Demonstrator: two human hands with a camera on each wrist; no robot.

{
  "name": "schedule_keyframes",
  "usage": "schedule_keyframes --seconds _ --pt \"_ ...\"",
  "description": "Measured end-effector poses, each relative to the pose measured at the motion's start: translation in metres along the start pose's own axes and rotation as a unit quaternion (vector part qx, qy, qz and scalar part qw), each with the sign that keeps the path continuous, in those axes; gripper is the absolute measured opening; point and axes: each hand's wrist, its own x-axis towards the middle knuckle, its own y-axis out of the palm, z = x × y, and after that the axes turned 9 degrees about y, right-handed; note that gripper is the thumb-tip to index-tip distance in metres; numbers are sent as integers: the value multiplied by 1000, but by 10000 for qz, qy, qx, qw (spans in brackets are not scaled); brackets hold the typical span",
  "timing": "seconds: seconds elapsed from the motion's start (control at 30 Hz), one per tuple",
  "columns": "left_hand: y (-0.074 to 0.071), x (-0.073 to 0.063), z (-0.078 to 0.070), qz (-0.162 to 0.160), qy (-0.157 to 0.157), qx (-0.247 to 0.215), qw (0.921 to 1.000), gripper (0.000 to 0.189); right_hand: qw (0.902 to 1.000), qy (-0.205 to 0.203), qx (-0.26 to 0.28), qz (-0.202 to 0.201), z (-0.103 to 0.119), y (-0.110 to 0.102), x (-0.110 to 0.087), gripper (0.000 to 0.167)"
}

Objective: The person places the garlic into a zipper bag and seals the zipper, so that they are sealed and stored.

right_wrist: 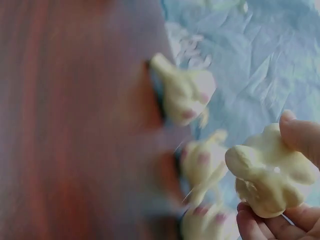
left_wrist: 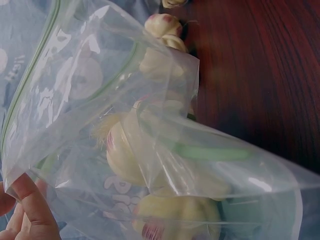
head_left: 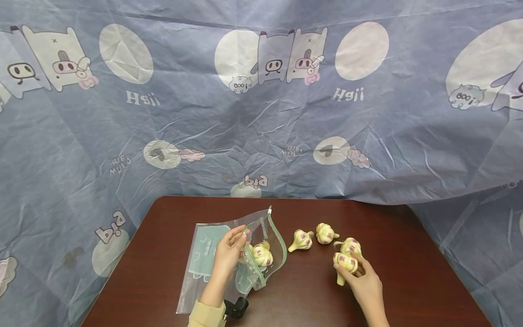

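My left hand (head_left: 229,252) pinches the rim of a clear zip bag (head_left: 275,268) with a green seal, and its mouth gapes toward the right. Inside the bag lie garlic bulbs (left_wrist: 125,155), seen through the plastic in the left wrist view. On the right side of the table, my right hand (head_left: 365,279) grips a garlic bulb (right_wrist: 272,172) between thumb and fingers. Just behind that hand lies another garlic bulb (head_left: 351,245). Two more bulbs, a left one (head_left: 301,240) and a farther one (head_left: 325,233), rest between the bag and my right hand.
The dark red-brown table (head_left: 408,259) carries everything. Green printed artwork (head_left: 204,250) shows on the bag's flat left part. A blue patterned cloth (head_left: 261,118) hangs behind the table and along its sides. A black device (head_left: 237,309) sits at my left wrist.
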Motion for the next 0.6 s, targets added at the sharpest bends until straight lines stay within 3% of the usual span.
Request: schedule_keyframes --seconds 0.27,0.6 --pt "1 2 3 -49 -96 56 9999 37 9949 -370 640 684 50 12 -12 77" --pt "2 1 3 16 -57 21 10000 37 9787 -1090 1132 1323 102 52 -28 69"
